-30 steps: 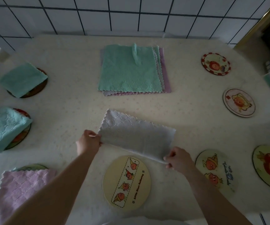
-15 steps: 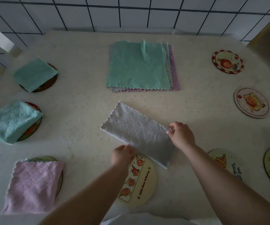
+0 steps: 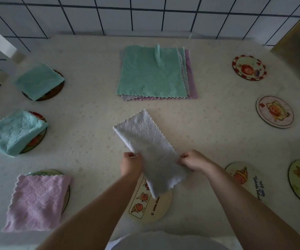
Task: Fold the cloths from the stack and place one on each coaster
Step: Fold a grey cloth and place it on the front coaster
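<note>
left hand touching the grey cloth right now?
Touching. The head view shows the left hand pinching the grey cloth's left edge, fingers curled onto the fabric with no gap.

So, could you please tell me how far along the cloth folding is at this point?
Done: three coasters on the left carry folded cloths, the green cloth, blue cloth and pink cloth. In hand: the left hand and right hand hold the grey cloth, half-folded, above the yellow coaster. Left: five bare coasters, and the stack.
</note>
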